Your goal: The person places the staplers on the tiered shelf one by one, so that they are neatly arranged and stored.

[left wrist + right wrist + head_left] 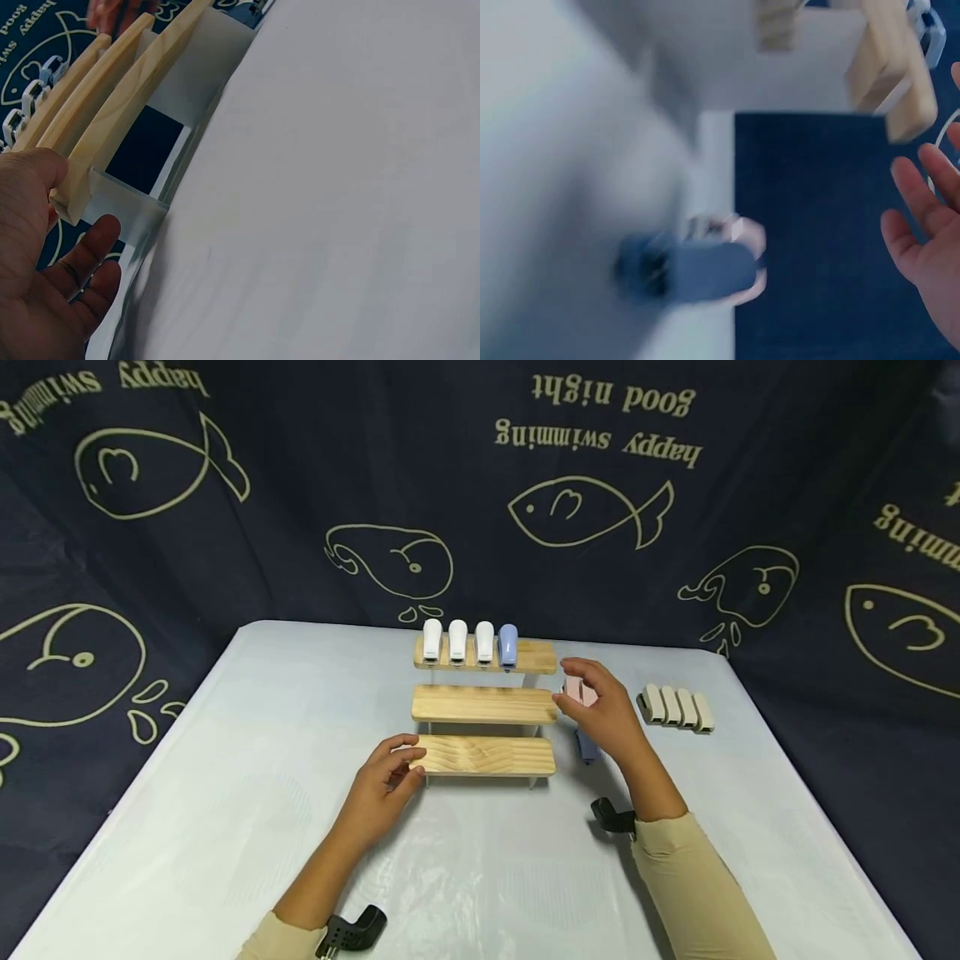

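A three-tier rack with wooden boards [483,756] stands in the middle of the table. My left hand [382,785] holds the left end of its lowest board, thumb at the front corner; in the left wrist view two fingers hang loose beside the clear side panel [127,206]. My right hand [603,710], fingers curved apart with nothing between them, hovers by the rack's right end. Beneath it are pink mini staplers [573,688] and a blue stapler [587,747], blurred in the right wrist view. On the top board sit three white staplers [457,642] and a blue one [507,645].
Several beige staplers [677,707] lie in a row to the right on the white-covered table [225,827]. A dark curtain with fish drawings [450,460] hangs behind. Black camera mounts [611,817] stick out from both wrists.
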Tool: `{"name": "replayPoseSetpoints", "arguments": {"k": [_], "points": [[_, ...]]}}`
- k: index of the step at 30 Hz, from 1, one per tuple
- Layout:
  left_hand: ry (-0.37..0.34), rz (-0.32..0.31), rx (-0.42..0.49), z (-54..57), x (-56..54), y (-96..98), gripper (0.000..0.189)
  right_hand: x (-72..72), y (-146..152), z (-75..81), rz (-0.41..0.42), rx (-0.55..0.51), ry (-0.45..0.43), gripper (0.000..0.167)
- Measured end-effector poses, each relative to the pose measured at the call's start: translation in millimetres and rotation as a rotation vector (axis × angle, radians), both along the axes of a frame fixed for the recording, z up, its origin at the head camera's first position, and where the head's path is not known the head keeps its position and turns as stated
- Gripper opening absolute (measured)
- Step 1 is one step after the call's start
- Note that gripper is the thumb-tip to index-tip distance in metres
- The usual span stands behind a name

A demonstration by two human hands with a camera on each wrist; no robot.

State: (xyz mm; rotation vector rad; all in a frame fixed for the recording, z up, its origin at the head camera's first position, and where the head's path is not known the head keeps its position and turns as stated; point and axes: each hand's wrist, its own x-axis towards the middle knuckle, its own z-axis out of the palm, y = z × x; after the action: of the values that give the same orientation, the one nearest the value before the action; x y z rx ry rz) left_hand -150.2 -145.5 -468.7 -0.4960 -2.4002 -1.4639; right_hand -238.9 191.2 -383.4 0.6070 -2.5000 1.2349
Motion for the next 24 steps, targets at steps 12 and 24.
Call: {"name": "replayPoseSetpoints", "arguments": {"k": [12,24], "points": [[-0.007,-0.008,0.002,2.2,1.6,1.0,0.024,13.2,48,-40.8,0.011,0.089,-0.233,0.055],[-0.024,-0.002,-0.006,3.1,2.4,0.8,0.025,16.5,72,-56.0,0.054,0.097,-0.368,0.06]]}}
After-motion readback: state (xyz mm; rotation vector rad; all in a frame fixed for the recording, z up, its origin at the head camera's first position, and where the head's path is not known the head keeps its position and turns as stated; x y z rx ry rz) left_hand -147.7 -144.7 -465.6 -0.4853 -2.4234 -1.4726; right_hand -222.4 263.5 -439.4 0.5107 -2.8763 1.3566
